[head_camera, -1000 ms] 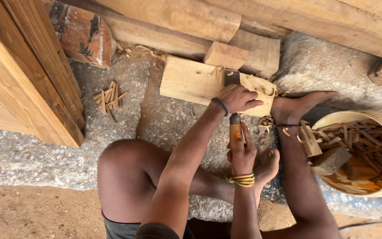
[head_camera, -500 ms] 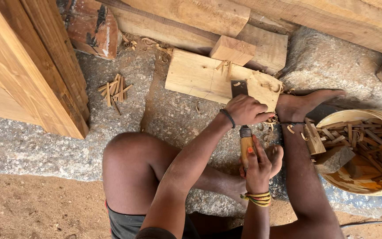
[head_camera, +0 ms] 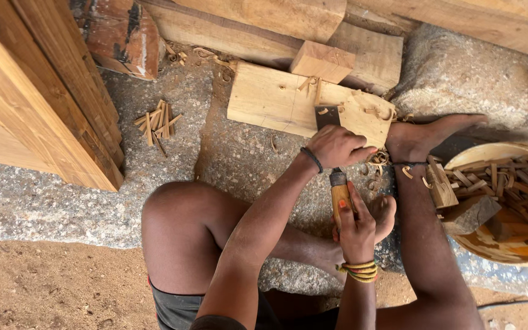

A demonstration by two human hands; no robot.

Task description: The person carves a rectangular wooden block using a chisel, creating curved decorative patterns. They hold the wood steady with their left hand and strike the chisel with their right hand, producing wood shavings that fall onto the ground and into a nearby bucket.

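Chisel [head_camera: 337, 183] lies between both hands, blade flat on the pale wooden plank [head_camera: 276, 101] on the stone slab [head_camera: 245, 165]; left hand [head_camera: 337, 146] is clamped over the shaft just near of the blade, right hand [head_camera: 355, 229] fisted round the orange-brown handle nearer the body. Shaft mostly hidden under the left hand, blade edge hard to make out among shavings [head_camera: 377, 165]. A foot [head_camera: 426, 137] touches the plank's right end; wood-filled bucket [head_camera: 508, 201] cut off right, stick pile [head_camera: 157, 122] well left.
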